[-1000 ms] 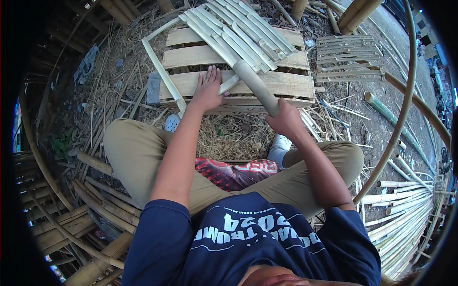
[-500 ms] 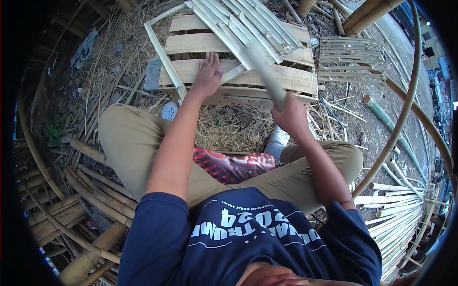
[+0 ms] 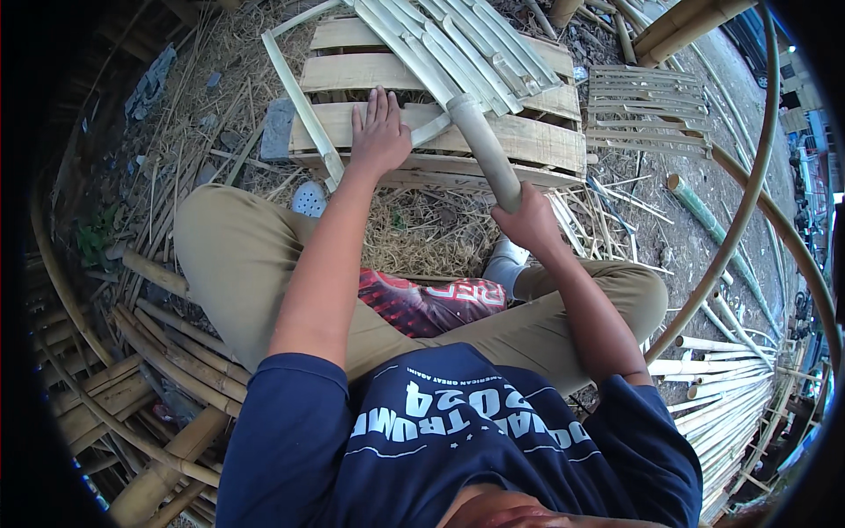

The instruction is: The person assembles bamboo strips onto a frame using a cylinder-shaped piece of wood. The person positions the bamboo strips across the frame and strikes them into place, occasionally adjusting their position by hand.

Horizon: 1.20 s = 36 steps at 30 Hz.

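In front of me stands a low wooden slatted crate point(image 3: 449, 134). A panel of split bamboo strips point(image 3: 458, 44) lies across its far side, with a loose frame strip point(image 3: 295, 97) slanting down on the left. My left hand point(image 3: 381, 136) rests flat on the near slats, fingers spread, close to a thin cross strip point(image 3: 431, 130). Wrapped in my right hand point(image 3: 531, 218) is the near end of a short, thick bamboo stick point(image 3: 486, 150). Its far end meets the near edge of the strip panel, though I cannot tell whether they touch.
A second slatted bamboo panel point(image 3: 647, 110) lies on the ground to the right. A green bamboo pole point(image 3: 722, 224) and a pile of split bamboo point(image 3: 726, 414) are farther right. Curved poles point(image 3: 739, 238) arch at the right side. A grey block point(image 3: 279, 128) sits at the crate's left.
The bamboo stick, blurred before, is now sharp, its far end lower against the panel's edge. My right hand has dropped slightly toward me. My left hand's fingers are more spread.
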Motion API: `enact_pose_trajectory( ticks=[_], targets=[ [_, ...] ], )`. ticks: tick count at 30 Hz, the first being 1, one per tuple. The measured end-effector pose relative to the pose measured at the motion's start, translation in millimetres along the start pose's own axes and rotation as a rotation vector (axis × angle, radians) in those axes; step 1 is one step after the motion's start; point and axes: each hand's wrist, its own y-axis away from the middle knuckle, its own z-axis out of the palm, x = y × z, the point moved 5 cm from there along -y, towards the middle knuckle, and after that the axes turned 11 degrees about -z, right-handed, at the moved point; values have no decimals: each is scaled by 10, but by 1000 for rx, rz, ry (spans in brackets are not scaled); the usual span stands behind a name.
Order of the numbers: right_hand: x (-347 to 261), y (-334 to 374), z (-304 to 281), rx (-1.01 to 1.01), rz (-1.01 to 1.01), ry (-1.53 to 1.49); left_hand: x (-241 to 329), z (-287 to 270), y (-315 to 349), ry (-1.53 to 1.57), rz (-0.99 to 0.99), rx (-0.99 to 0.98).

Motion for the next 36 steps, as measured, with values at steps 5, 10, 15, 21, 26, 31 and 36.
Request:
enact_pose_trajectory(
  ticks=[5, 10, 15, 21, 26, 31, 36],
  targets=[
    [-223, 72, -257, 344, -122, -248, -56, -20, 3, -56, -25, -43],
    [63, 81, 3, 62, -50, 45, -2, -15, 2, 56, -21, -92],
    [19, 68, -24, 119, -48, 0, 5, -58, -32, 28, -1, -25],
    [-186, 124, -245, 172, -42, -97, -51, 18, 13, 0, -9, -11],
    [-227, 226, -379, 652, -227, -422, 55, -63, -26, 31, -10, -17],
    [20, -30, -28, 168, 31, -3, -36, 35, -37, 31, 0, 31],
    [64, -44, -84, 60, 31, 58, 10, 19, -33, -19, 34, 80]
  ],
)
